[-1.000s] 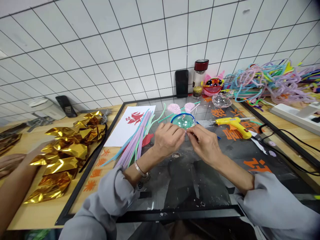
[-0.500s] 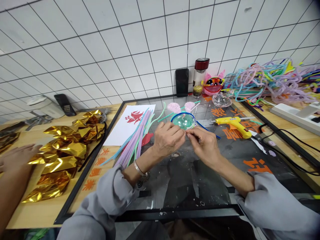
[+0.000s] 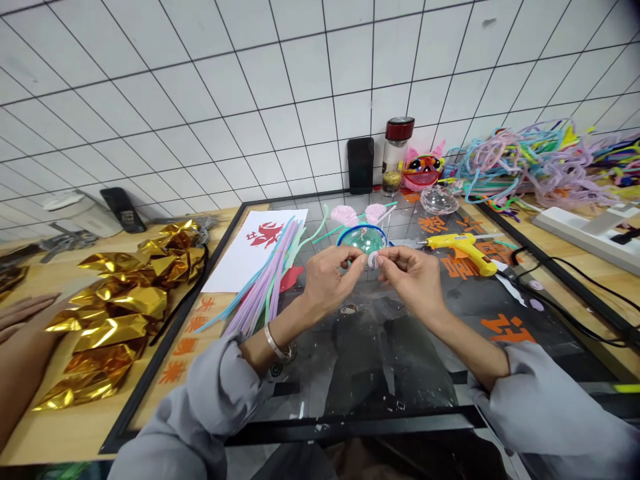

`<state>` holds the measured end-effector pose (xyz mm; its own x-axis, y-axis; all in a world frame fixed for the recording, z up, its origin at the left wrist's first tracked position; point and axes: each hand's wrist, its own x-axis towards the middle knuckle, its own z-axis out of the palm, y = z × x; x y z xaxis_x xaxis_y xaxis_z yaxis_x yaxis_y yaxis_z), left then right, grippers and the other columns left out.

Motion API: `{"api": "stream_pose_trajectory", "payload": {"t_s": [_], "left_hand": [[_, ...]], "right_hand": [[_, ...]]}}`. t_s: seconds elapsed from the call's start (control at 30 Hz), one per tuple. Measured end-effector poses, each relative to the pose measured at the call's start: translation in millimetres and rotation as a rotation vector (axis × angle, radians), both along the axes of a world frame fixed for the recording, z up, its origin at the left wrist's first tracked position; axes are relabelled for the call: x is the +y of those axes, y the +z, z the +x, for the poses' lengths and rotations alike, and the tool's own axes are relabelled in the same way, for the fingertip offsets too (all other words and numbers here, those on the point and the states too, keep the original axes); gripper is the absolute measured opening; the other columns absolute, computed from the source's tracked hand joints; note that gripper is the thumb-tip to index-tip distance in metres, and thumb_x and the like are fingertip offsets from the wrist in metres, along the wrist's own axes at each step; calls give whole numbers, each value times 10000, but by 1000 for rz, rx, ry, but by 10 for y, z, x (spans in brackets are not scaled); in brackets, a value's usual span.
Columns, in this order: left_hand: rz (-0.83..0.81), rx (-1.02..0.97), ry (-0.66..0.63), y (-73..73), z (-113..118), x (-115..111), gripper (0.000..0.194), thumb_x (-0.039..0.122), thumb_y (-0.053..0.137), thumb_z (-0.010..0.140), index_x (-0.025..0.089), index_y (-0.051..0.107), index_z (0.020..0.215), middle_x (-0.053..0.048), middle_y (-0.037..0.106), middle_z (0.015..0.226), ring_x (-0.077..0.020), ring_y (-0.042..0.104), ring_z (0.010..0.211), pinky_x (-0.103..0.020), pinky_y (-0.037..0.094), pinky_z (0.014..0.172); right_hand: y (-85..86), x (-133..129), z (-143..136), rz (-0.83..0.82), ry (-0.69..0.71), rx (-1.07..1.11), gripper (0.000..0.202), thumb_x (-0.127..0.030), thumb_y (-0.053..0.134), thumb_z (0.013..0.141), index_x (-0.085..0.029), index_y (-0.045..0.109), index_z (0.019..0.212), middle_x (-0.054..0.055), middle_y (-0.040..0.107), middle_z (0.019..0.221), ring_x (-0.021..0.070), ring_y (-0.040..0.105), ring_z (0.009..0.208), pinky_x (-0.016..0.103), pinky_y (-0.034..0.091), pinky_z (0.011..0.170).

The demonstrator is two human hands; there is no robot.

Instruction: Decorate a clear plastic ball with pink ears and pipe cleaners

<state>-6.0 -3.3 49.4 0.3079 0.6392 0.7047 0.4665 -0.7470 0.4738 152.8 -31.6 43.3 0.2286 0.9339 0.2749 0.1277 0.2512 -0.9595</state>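
Observation:
Between my two hands is a small pale lilac curl, which looks like rolled pipe cleaner. My left hand pinches it from the left, and the fingertips of my right hand grip its other side. Just behind my fingers sits a clear greenish bowl-shaped piece with a blue rim; its lower part is hidden. Two pink fuzzy ovals lie beyond it. To the left a bundle of lilac, blue and green pipe cleaners rests partly on a white sheet with a red cut-out.
A yellow glue gun lies right of my hands, its black cable running right. At the back stand a phone, a glass bottle and a pink mask-like figure. Gold foil and another person's hand are at left.
My hands have turned slightly and their fingertips have come up, so the lilac curl between them now shows. The other person's hand has shifted left in view.

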Motion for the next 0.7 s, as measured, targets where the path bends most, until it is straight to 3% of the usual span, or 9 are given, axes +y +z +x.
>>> {"api": "stream_pose_trajectory", "payload": {"t_s": [0.23,0.5,0.7], "left_hand": [[4,19,1,-34,26,-16,230,261,587,925,166,672,734,12,660,618,-88,529,535,-226,414,541],[-65,24,-20,22,15,-31,236,198,567,896,165,633,672,17,619,601,-88,531,538,-218,418,537],[-27,47,-9,-11,11,-14,209,198,578,897,170,638,698,18,629,611,-93,539,551,-225,420,552]], "right_hand": [[-1,-24,-34,66,15,-71,181,-329,676,750,-159,739,765,20,690,623,118,568,519,237,437,489],[-20,-26,-26,112,29,-175,162,-310,648,774,-172,733,764,45,738,713,152,641,614,280,505,599],[-32,-18,-17,121,35,-210,160,-301,626,791,-176,725,778,47,747,730,164,661,631,287,513,609]]}}
